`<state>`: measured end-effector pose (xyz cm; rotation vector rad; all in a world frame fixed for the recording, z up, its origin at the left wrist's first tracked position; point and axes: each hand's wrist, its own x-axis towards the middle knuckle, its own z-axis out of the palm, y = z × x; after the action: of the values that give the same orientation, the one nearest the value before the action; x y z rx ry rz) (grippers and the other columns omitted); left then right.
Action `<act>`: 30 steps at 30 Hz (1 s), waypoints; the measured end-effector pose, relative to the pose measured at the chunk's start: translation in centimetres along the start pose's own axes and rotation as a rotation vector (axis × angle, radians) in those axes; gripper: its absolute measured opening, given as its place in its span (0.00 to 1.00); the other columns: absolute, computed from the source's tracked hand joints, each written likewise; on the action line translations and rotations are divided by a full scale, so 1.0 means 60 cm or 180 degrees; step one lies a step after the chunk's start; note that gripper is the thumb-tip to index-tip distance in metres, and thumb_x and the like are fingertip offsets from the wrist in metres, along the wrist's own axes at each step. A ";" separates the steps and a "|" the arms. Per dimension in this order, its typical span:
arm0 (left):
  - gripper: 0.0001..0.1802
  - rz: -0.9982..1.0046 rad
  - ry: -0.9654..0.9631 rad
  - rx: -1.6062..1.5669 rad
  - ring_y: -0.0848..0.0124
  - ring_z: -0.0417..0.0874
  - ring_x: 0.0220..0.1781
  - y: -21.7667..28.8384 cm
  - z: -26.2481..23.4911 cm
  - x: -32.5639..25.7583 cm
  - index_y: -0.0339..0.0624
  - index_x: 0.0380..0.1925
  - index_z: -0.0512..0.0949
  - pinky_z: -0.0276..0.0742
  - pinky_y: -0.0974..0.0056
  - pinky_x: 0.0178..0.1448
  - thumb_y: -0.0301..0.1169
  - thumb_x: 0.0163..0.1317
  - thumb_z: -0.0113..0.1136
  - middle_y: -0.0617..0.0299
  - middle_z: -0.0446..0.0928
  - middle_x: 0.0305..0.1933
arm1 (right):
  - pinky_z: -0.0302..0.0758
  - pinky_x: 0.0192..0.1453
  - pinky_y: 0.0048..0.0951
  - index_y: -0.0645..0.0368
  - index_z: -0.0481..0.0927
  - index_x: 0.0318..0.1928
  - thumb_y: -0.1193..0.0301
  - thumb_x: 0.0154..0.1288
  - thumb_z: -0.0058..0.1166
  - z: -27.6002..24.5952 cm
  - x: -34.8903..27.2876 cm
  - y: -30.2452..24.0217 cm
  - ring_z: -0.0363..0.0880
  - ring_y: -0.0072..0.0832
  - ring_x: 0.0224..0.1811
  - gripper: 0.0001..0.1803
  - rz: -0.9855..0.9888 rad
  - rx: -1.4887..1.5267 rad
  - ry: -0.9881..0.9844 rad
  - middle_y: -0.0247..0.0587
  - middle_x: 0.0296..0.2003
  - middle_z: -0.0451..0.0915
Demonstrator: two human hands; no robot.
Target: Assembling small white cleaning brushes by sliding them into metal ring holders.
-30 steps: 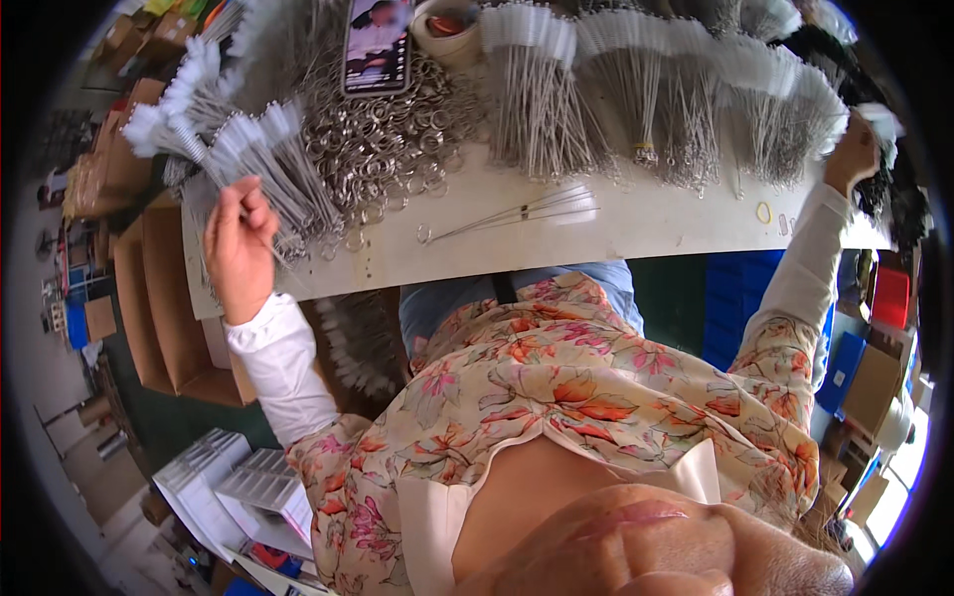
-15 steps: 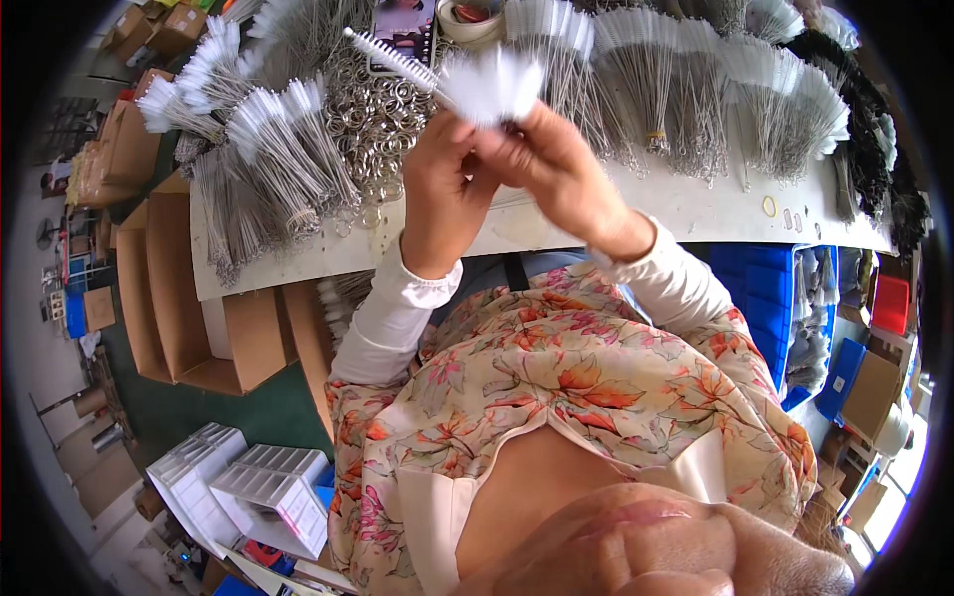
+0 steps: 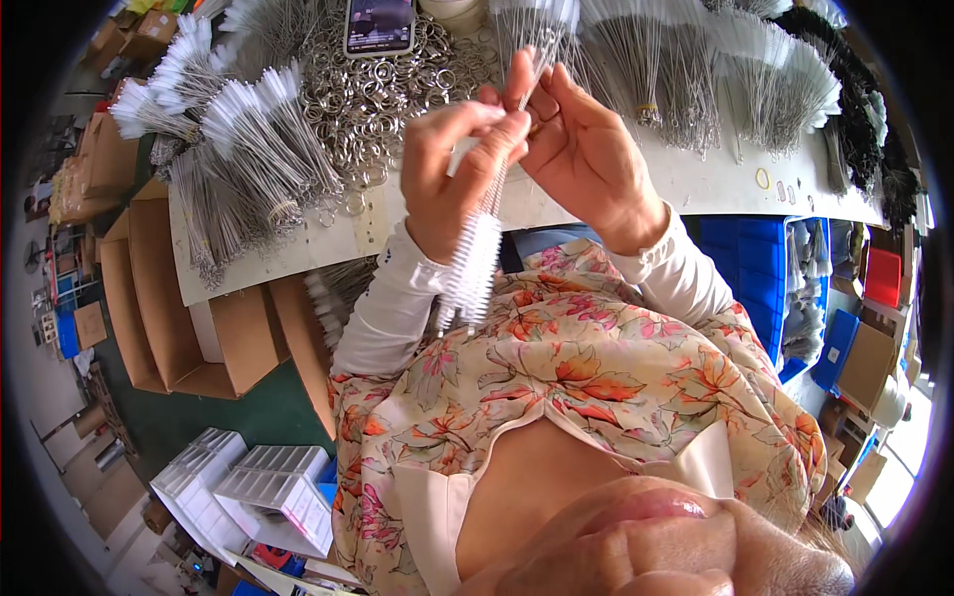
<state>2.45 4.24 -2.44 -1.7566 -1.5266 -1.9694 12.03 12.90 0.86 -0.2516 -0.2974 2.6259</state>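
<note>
A small bunch of white-bristled wire brushes (image 3: 471, 268) slants between my hands, bristles down toward my body and thin metal stems upward. My left hand (image 3: 452, 164) is closed around the stems, its thumb pressed across them. At the upper ends of the stems, the bent fingers of my right hand (image 3: 601, 159) close in against the wire, palm partly turned up. Exactly which fingertips touch the wire is hard to make out. Just beyond my hands lies a heap of metal rings (image 3: 373, 109) on the white table (image 3: 368, 228).
Bundles of similar brushes (image 3: 258, 149) lie at the left, with more bundles (image 3: 686, 79) along the back right. A phone (image 3: 380, 27) rests on the rings beside a white tub (image 3: 455, 14). Cardboard boxes (image 3: 238, 338) stand left below the table, a blue crate (image 3: 740, 278) at the right.
The brush bunch has turned over: its bristles pointed up and away, and now hang toward me. My right hand has shifted right and turned its palm upward; the left grips the stems.
</note>
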 end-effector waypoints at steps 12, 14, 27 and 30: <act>0.44 -0.0019 -0.0435 -0.0636 0.58 0.69 0.58 0.003 -0.071 0.095 0.34 0.63 0.54 0.64 0.55 0.62 0.35 0.50 0.67 0.48 0.61 0.60 | 0.69 0.30 0.21 0.61 0.77 0.36 0.69 0.68 0.45 -0.010 -0.015 -0.036 0.71 0.20 0.24 0.10 -0.0538 -0.4753 -0.0591 0.33 0.26 0.76; 0.48 -0.0220 -0.0690 -0.0991 0.56 0.66 0.61 0.010 -0.066 0.099 0.34 0.64 0.50 0.63 0.56 0.63 0.39 0.50 0.67 0.46 0.58 0.63 | 0.66 0.32 0.19 0.64 0.74 0.40 0.70 0.69 0.44 -0.007 -0.015 -0.012 0.67 0.16 0.28 0.10 -0.0814 -0.5084 -0.1004 0.30 0.25 0.71; 0.08 -0.0452 -0.0983 -0.0215 0.68 0.80 0.36 0.017 -0.071 0.038 0.36 0.33 0.79 0.76 0.67 0.38 0.24 0.51 0.65 0.60 0.79 0.35 | 0.57 0.22 0.14 0.62 0.77 0.37 0.64 0.69 0.46 0.001 -0.032 -0.038 0.60 0.09 0.20 0.13 0.0849 -0.3530 -0.0714 0.25 0.22 0.70; 0.09 0.0229 -0.0629 0.0310 0.65 0.79 0.33 0.019 -0.056 0.015 0.38 0.32 0.79 0.75 0.65 0.36 0.24 0.49 0.66 0.60 0.78 0.32 | 0.55 0.21 0.14 0.62 0.77 0.37 0.64 0.69 0.47 -0.006 -0.037 -0.037 0.59 0.09 0.19 0.14 0.1133 -0.3198 -0.0688 0.27 0.22 0.71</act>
<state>0.53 1.78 -0.47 -1.9850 -1.5616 -1.7022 14.99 13.79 1.36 -0.3598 -1.7757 2.5943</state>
